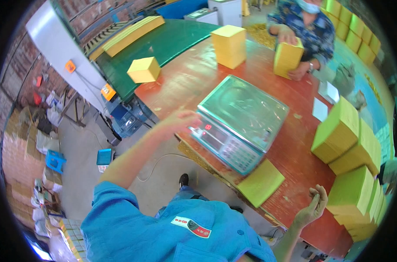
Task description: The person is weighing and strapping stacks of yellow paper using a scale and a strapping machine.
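A weighing scale (237,122) with a bare metal pan and a lit red display stands on the red-brown table (181,96). My left hand (184,121) is at the scale's left corner, blurred; I cannot tell whether its fingers touch or grip the edge. Beside the front of the scale lies a thin sheaf of yellow paper (261,182). To the right of the sheaf, my right hand (312,207) is raised near the table edge, fingers loosely bent, nothing visible in it. Large yellow paper stacks (336,131) line the table's right side.
Across the table a person (305,30) holds a yellow block (288,57) with both hands. Other yellow blocks stand at the far edge (229,47) and far left (144,70). A green surface (176,41) adjoins the table. White pads (320,109) lie at right.
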The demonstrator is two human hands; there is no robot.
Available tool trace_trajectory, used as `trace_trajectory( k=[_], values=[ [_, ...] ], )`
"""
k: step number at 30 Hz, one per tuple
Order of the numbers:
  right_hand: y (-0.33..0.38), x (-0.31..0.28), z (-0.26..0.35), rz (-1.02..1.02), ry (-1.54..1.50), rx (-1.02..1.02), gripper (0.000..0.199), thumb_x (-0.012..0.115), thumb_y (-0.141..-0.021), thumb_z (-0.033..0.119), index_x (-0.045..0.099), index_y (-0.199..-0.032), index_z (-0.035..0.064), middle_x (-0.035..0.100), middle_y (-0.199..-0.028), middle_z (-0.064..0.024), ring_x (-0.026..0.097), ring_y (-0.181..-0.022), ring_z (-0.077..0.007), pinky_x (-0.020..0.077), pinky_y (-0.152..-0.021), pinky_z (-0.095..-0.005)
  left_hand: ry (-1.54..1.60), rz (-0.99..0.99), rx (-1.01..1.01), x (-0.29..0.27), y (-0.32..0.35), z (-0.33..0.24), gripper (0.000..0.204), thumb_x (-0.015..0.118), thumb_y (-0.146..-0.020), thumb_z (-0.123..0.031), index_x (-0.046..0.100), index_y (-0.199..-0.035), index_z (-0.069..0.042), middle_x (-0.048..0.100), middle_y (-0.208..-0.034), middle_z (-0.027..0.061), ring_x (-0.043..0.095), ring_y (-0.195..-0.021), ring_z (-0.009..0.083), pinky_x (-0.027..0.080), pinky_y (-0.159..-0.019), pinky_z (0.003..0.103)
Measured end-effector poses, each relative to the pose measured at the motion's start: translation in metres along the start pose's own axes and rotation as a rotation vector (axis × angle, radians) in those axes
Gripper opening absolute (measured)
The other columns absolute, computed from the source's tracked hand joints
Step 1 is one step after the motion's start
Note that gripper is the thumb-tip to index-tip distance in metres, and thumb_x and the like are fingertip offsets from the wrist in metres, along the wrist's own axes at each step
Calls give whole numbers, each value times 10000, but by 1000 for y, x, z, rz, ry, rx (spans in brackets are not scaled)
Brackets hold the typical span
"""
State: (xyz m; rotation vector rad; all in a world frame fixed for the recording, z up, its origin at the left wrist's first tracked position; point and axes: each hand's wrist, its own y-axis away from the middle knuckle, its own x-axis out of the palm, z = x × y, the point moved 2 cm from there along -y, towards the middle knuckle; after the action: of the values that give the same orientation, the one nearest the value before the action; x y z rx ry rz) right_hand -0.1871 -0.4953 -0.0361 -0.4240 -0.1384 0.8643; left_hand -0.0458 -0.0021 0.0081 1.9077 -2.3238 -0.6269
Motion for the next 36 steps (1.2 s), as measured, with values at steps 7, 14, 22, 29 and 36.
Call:
trace_trajectory(
  k=[7, 14, 22, 29, 36],
  values=[
    [112, 273, 83, 599, -285, 52, 206, 464, -884, -85, 634, -992, -44, 649, -918, -121, 629, -833, -171, 512, -751, -289, 337, -741, 115, -342, -19, 109, 409, 634, -889, -365, 561, -1160, -66, 641, -1088, 106, 632, -979, 227, 518, -806, 367],
    [224, 453, 79, 876, -230, 411, 217, 522, -901, -60, 633, -1087, -38, 670, -966, -107, 648, -843, -149, 527, -759, -274, 102, -825, 55, -520, -115, 138, 770, 607, -825, -614, 479, -1351, -65, 465, -1369, 135, 397, -1289, 306, 327, -1038, 506],
    [235, 510, 63, 883, -13, 530, 228, 527, -920, -26, 630, -1124, -13, 682, -969, -80, 653, -851, -121, 534, -747, -261, 117, -350, -129, -537, -187, 128, 691, 708, -795, -485, 514, -1297, -51, 611, -1190, 106, 610, -1063, 247, 533, -825, 459],
    [244, 537, 45, 820, 41, 556, 225, 496, -935, -34, 616, -1125, -29, 672, -996, -100, 654, -846, -144, 529, -768, -270, 256, -282, -38, -458, -192, 114, 689, 713, -796, -459, 505, -1298, -36, 612, -1186, 126, 618, -1066, 262, 551, -790, 470],
    [215, 546, 47, 792, 266, 147, 249, 544, -860, -85, 632, -1080, -8, 645, -1076, -145, 635, -956, -203, 511, -815, -302, 305, -404, -34, -397, -215, 103, 1001, 728, -802, -466, 143, -1484, -25, 521, -1278, 211, 640, -1003, 300, 591, -698, 413]
  ],
)
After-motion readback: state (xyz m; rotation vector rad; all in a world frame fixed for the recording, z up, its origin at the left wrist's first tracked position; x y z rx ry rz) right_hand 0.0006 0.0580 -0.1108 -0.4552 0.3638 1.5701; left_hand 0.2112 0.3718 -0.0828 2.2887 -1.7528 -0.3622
